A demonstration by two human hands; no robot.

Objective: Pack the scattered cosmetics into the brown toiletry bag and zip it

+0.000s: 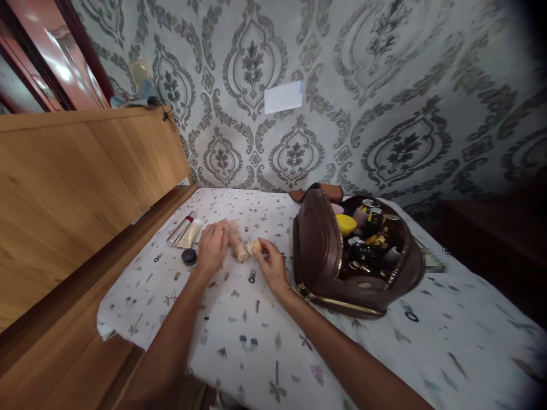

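While the R hand point(272, 265) pinches a small cream piece point(255, 246) btwn thumb and fingers, the L hand point(212, 245) lies palm down w/ fingers bent at the L side of a peach tube point(237, 242). Whether the L fingers grip the tube or only rest by it, cannot tell. Tube pos.: flat on the printed cloth point(256, 319), btwn the two hands. Long axis: mostly fore-aft, far end angled L, near end angled R. Nearer hand: L, at the far half of the tube; the R hand sits across from the near end, w/ the cream piece just R of the tube, approx. level w/ its near half. Key relation, judged from this layout: tube is to the R of the L hand and to the L of the R hand, so its near end points to the cream piece's side. Adj. items, L of the L hand: black round item point(188, 257), pale tube point(190, 234), silver tube point(179, 230) w/ red band. R of the R hand: brown bag point(318, 245), unzipped, w/ yellow item point(346, 224) and assorted small containers inside.
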